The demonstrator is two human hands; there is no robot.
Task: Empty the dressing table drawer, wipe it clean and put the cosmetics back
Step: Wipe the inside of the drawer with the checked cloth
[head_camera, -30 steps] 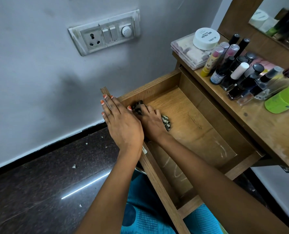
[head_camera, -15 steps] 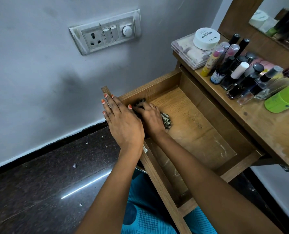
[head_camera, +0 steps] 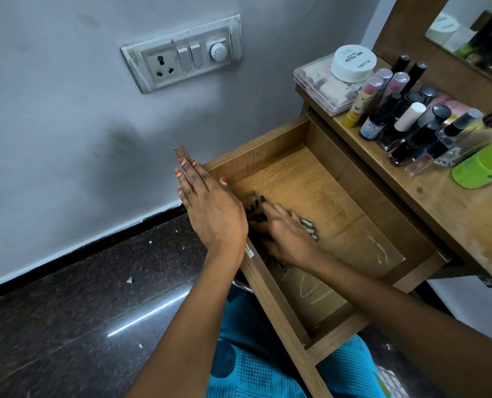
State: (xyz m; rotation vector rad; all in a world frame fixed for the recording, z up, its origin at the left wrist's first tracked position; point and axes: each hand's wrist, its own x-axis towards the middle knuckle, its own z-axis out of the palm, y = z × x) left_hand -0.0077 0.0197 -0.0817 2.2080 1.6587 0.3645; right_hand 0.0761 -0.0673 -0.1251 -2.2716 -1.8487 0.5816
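**Wiping the emptied drawer**

The drawer [head_camera: 270, 294] is standing pulled out from under the tabletop [head_camera: 454, 208], its opening facing up. Its long axis is running from the wall-side corner down toward the person's lap. The left hand [head_camera: 210, 208] is resting flat on the front board, fingers straight and close together, bracing it. The right hand [head_camera: 285, 239] is pressing a bunched patterned cloth [head_camera: 309, 228] onto the drawer floor near that board. Its fingers look stretched over the cloth, though motion blur is hiding any finer grip. Pale streaks are showing on the floor nearer the lap, so overlapping strokes along the long axis, worked into the corners, would probably serve best. The cosmetics [head_camera: 405, 122] are waiting upright on the tabletop.
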